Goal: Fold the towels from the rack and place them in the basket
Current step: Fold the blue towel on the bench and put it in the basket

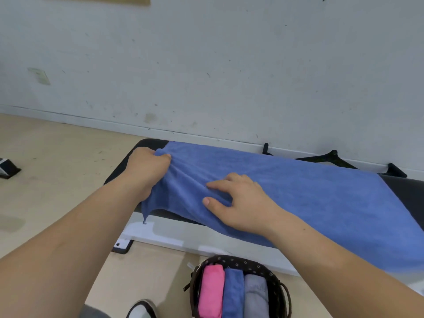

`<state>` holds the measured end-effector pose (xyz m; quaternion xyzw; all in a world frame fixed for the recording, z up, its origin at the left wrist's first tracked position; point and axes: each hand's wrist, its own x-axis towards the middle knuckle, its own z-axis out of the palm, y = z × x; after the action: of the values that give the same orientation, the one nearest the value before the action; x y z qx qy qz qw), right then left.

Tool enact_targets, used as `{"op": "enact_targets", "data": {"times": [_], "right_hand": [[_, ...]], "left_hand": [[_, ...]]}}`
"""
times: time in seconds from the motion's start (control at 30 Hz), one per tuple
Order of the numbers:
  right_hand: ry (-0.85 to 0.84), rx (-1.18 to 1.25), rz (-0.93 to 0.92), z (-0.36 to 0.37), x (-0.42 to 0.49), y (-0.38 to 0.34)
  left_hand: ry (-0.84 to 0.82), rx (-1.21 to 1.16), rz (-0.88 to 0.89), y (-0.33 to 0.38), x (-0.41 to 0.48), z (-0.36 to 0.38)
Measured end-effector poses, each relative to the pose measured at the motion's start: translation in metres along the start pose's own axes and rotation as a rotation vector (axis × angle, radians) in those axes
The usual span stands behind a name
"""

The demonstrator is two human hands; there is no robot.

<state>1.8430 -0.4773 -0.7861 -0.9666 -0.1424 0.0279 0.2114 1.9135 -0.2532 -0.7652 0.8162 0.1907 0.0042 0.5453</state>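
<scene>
A blue towel (309, 193) lies spread over a black-topped table (119, 173), its left end bunched into creases. My left hand (144, 171) grips the towel's far left corner. My right hand (241, 200) pinches a fold of the cloth near the front edge, thumb under and fingers on top. On the floor below stands a dark patterned basket (243, 263) holding three folded towels side by side: pink (211, 292), blue (232, 292) and grey (255, 294). No rack is visible.
A scuffed white wall (206, 65) runs right behind the table. Black stand legs (332, 157) poke out beyond the towel. The white table frame (174, 235) shows below the top. My shoe (142, 309) is beside the basket on the beige floor.
</scene>
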Motion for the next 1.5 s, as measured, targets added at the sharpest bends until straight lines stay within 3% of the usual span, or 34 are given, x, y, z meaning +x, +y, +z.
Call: {"op": "enact_targets", "data": {"times": [0.13,0.23,0.37,0.5,0.6,0.7,0.8,0.9,1.17,1.33,1.5], "right_hand": [[0.203,0.299,0.067,-0.005,0.003,0.003],[0.224,0.607,0.216,-0.015,0.002,0.005],[0.063,1.175,0.426,-0.031,0.0,0.006],[-0.085,1.31,0.447,-0.041,-0.009,0.024],[0.0,1.222,0.473,-0.034,-0.014,0.043],[0.075,0.966,0.409,-0.033,-0.017,0.05],[0.046,0.991,0.343,-0.037,-0.024,0.05],[0.034,1.016,0.324,-0.041,-0.033,0.053],[-0.041,1.155,0.531,-0.065,-0.072,0.089],[0.115,0.975,0.706,-0.08,-0.108,0.119],[0.345,1.233,0.743,-0.101,-0.13,0.144]], "left_hand": [[-0.182,-0.276,-0.14,0.009,-0.016,-0.007],[-0.378,-0.367,-0.095,0.02,-0.035,0.008],[-0.551,-0.231,0.079,0.033,-0.063,0.048],[-0.883,-0.047,0.131,0.045,-0.089,0.074],[-0.798,-0.061,0.098,0.044,-0.079,0.076],[-0.626,-0.111,-0.025,0.04,-0.065,0.079],[-0.574,-0.235,-0.176,0.039,-0.058,0.094],[-0.489,-0.365,-0.212,0.045,-0.057,0.115],[-0.353,-0.45,0.152,0.093,-0.078,0.163],[-0.507,-0.306,0.097,0.11,-0.107,0.208],[-0.483,-0.249,0.199,0.137,-0.126,0.26]]}}
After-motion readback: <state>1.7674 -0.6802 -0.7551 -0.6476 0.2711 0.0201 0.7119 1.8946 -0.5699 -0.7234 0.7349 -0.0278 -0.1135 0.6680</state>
